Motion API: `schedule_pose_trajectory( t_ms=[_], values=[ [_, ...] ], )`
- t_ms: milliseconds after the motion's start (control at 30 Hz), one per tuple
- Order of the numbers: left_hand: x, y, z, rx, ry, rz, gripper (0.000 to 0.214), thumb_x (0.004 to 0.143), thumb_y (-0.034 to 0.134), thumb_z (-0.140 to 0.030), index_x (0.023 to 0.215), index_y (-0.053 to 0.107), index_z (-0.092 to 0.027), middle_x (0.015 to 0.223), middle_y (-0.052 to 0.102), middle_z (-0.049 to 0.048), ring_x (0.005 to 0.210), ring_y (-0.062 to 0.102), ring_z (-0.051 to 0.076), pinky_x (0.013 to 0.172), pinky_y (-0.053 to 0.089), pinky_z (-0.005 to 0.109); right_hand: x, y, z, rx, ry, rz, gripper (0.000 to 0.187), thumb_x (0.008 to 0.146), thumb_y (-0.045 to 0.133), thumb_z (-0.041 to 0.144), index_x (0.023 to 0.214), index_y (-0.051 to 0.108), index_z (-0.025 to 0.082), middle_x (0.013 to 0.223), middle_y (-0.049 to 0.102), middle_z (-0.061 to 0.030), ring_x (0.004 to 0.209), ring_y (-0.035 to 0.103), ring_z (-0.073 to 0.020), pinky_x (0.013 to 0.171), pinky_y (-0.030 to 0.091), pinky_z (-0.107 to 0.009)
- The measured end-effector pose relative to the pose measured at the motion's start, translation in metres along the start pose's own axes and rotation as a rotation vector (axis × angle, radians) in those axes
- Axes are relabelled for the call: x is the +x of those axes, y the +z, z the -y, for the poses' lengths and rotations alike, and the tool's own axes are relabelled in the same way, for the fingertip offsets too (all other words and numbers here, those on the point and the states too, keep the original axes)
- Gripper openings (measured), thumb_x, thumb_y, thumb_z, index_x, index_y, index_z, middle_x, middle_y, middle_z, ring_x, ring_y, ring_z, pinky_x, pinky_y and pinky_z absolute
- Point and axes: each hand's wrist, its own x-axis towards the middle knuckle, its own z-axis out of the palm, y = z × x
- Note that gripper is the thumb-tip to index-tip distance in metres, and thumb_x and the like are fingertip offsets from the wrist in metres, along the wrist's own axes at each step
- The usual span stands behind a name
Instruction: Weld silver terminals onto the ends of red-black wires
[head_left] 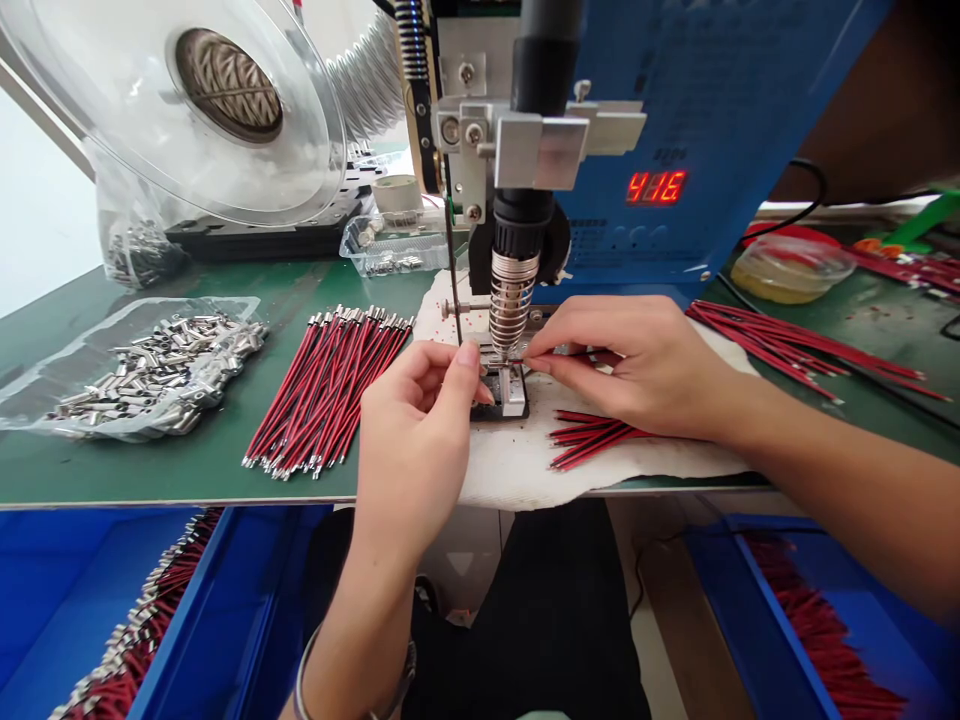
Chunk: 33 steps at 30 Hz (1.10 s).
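As red digits glowed on a blue machine, a person's right hand pinched a thin wire between thumb and fingertips, the wire reaching in under the spring-wrapped nozzle, above a small metal holder. The left hand was curled at the holder's left side, thumb near forefinger; whether it gripped anything could not be told. A small bunch of wires lay on a pale cloth by the right hand, while a bigger pile sat between the left hand and a clear tray of metal pieces.
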Motion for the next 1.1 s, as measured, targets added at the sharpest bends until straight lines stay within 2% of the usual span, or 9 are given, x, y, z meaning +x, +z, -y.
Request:
schedule_pose_trajectory(
  t_ms=[233, 533, 633, 733, 900, 1100],
  values=[
    [0.001, 0.0, 0.0, 0.018, -0.003, 0.0, 0.028, 0.095, 0.066, -0.035, 0.073, 0.064, -0.018, 0.064, 0.06, -0.0035, 0.048, 0.035, 0.005, 0.057, 0.041, 0.02, -0.001, 0.001, -0.001, 0.018, -0.032, -0.012, 0.015, 0.098, 0.059, 0.017, 0.094, 0.072, 0.023, 0.089, 0.074, -0.0024, 0.078, 0.068, -0.0166, 0.068, 0.051, -0.03],
    [0.0, 0.001, 0.001, 0.008, -0.006, -0.005, 0.028, 0.095, 0.067, -0.035, 0.072, 0.064, -0.018, 0.063, 0.059, -0.004, 0.047, 0.035, 0.004, 0.063, 0.045, 0.019, 0.0, 0.0, 0.001, 0.02, -0.032, -0.023, 0.014, 0.097, 0.061, 0.016, 0.094, 0.073, 0.022, 0.089, 0.074, -0.0032, 0.078, 0.068, -0.0152, 0.067, 0.051, -0.029],
    [0.001, 0.0, 0.002, 0.004, -0.009, -0.007, 0.028, 0.095, 0.067, -0.035, 0.073, 0.065, -0.018, 0.063, 0.06, -0.0035, 0.049, 0.04, 0.005, 0.065, 0.047, 0.019, 0.0, 0.001, 0.0, 0.011, -0.039, -0.033, 0.015, 0.097, 0.061, 0.015, 0.092, 0.074, 0.02, 0.089, 0.074, -0.0043, 0.078, 0.068, -0.015, 0.069, 0.052, -0.028],
    [-0.001, 0.001, 0.002, -0.028, 0.01, -0.024, 0.03, 0.097, 0.064, -0.034, 0.072, 0.064, -0.018, 0.067, 0.063, -0.0015, 0.059, 0.053, 0.007, 0.067, 0.047, 0.019, -0.001, 0.001, 0.0, -0.006, -0.044, -0.056, 0.013, 0.096, 0.063, 0.016, 0.09, 0.074, 0.02, 0.09, 0.073, -0.0045, 0.078, 0.068, -0.0152, 0.07, 0.053, -0.029],
    [-0.017, -0.001, -0.002, -0.061, 0.061, -0.09, 0.032, 0.101, 0.055, -0.03, 0.073, 0.068, -0.02, 0.073, 0.067, -0.0001, 0.07, 0.061, 0.01, 0.067, 0.049, 0.019, -0.001, -0.002, 0.009, -0.014, -0.08, -0.158, 0.01, 0.093, 0.068, 0.018, 0.084, 0.072, 0.019, 0.078, 0.07, -0.0026, 0.062, 0.059, -0.0129, 0.056, 0.048, -0.028],
    [-0.039, 0.007, -0.009, 0.043, 0.108, 0.168, 0.012, 0.093, 0.067, -0.021, 0.087, 0.077, -0.022, 0.074, 0.071, -0.0008, 0.058, 0.059, 0.01, 0.052, 0.047, 0.019, -0.003, -0.005, 0.02, 0.089, -0.198, -0.208, 0.013, 0.092, 0.068, 0.016, 0.083, 0.066, 0.024, 0.073, 0.068, 0.0013, 0.065, 0.06, -0.0137, 0.059, 0.049, -0.029]
  ],
)
